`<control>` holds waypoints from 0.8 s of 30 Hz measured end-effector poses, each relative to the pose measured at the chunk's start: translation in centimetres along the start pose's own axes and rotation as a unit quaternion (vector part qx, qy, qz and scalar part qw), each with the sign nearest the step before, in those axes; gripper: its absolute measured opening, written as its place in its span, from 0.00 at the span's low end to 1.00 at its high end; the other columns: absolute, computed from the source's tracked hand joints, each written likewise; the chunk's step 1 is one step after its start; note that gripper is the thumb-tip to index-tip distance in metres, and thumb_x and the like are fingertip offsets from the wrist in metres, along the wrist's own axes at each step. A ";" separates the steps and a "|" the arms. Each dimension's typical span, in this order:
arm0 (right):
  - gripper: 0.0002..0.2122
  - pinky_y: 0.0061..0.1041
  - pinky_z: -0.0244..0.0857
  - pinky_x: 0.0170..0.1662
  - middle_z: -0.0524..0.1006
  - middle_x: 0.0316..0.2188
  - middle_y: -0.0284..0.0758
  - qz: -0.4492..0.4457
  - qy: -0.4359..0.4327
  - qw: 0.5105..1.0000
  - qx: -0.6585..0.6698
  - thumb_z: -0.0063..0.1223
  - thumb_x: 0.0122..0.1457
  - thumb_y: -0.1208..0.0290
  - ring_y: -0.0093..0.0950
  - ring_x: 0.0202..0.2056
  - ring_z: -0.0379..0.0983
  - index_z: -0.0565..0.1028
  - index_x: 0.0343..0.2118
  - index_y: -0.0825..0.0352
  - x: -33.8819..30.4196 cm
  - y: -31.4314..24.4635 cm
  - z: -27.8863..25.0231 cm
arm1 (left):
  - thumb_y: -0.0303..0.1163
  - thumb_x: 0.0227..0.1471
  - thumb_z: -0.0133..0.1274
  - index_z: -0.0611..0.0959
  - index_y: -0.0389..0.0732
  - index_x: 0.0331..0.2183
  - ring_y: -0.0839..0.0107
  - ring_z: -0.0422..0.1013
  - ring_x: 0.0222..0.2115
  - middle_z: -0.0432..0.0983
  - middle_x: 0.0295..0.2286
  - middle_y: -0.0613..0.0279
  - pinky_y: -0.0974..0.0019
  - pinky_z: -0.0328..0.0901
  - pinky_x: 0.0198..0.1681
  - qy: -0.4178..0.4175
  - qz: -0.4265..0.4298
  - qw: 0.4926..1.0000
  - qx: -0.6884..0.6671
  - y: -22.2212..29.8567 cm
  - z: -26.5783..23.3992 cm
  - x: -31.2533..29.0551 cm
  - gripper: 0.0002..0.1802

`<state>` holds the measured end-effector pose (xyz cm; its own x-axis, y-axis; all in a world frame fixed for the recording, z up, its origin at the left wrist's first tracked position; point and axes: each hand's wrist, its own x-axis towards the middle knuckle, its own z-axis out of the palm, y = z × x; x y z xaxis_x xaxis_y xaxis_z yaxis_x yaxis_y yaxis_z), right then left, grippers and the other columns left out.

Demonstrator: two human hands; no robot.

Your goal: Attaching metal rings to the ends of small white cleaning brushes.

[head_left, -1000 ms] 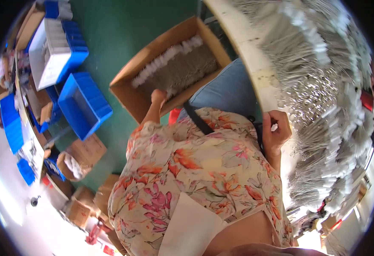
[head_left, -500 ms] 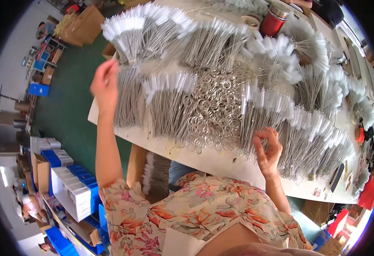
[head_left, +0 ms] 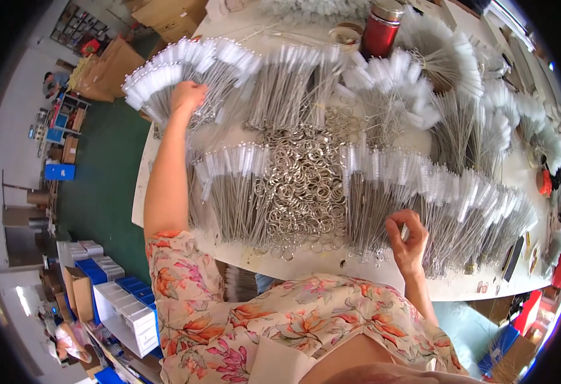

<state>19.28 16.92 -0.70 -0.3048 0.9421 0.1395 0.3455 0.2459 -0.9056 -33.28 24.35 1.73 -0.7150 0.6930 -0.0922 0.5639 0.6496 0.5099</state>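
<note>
Long thin wire brushes with white bristle heads lie in fanned piles across the white table. Over the far left brush pile (head_left: 213,57), my left hand (head_left: 188,96) reaches in with its fingers curled among the stems; what they hold is hidden. My right hand (head_left: 410,237) hovers at the near ends of the right brush row (head_left: 383,192), thumb and forefinger pinched together. Anything between those fingertips is too small to make out. Amid the brushes spreads a heap of shiny metal rings (head_left: 309,182). Left of the rings stands another brush row (head_left: 236,185).
A red flask (head_left: 381,29) with a metal lid stands at the back beside a roll of tape (head_left: 346,35). More brush bundles (head_left: 450,61) crowd the right side. Cardboard boxes (head_left: 104,67) and white and blue bins (head_left: 124,310) are off to the left, on and past the green floor.
My left hand has gone from the table's left side onto the far left brush pile. My right hand stays pinched near the right brush row. The whole view has shifted slightly.
</note>
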 end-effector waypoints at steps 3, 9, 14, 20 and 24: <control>0.04 0.25 0.59 0.35 0.72 0.21 0.33 -0.053 -0.005 0.998 -0.029 0.55 0.44 0.81 0.27 0.25 0.66 0.74 0.24 0.68 0.7 -0.1 0.5 | 0.35 0.48 0.52 0.77 0.40 0.25 0.80 0.66 0.17 0.72 0.19 0.67 0.75 0.57 0.14 -0.170 -0.026 0.920 -0.353 -0.7 -1.7 -0.2 0.09; 0.04 0.26 0.59 0.34 0.73 0.20 0.32 -0.145 -0.019 0.987 -0.066 0.54 0.44 0.80 0.27 0.23 0.67 0.74 0.25 0.66 3.5 -1.4 -1.2 | 0.30 0.51 0.49 0.75 0.36 0.31 0.74 0.72 0.22 0.73 0.23 0.62 0.73 0.68 0.23 -0.394 0.015 0.788 -0.472 6.5 2.5 -11.0 0.07; 0.04 0.30 0.65 0.29 0.74 0.21 0.35 -0.196 -0.088 0.968 -0.129 0.52 0.48 0.78 0.30 0.24 0.72 0.74 0.29 0.67 10.1 -3.7 -3.9 | 0.21 0.47 0.44 0.70 0.36 0.40 0.71 0.72 0.26 0.73 0.27 0.60 0.68 0.70 0.32 -0.305 0.152 0.835 -0.432 7.8 3.9 -11.0 0.15; 0.08 0.26 0.67 0.32 0.76 0.22 0.35 -0.152 -0.060 0.950 -0.267 0.51 0.51 0.68 0.29 0.25 0.73 0.75 0.28 0.69 20.7 -0.6 -4.3 | 0.28 0.46 0.51 0.76 0.35 0.31 0.75 0.69 0.23 0.73 0.22 0.63 0.72 0.63 0.27 -0.088 0.283 0.946 -0.135 7.4 8.9 -6.0 0.08; 0.12 0.31 0.67 0.34 0.77 0.24 0.35 -0.066 -0.045 0.963 -0.256 0.52 0.47 0.59 0.32 0.27 0.74 0.76 0.26 0.64 24.3 2.2 -2.5 | 0.34 0.46 0.55 0.78 0.35 0.26 0.75 0.67 0.22 0.74 0.22 0.62 0.70 0.62 0.29 -0.008 0.317 0.946 -0.068 6.9 9.5 -6.3 0.11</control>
<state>14.91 40.91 1.66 -0.4438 0.8772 0.1833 0.6837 0.4636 -0.5636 -20.99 27.43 -2.33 -0.2440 0.9351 0.2568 0.8176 0.0560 0.5730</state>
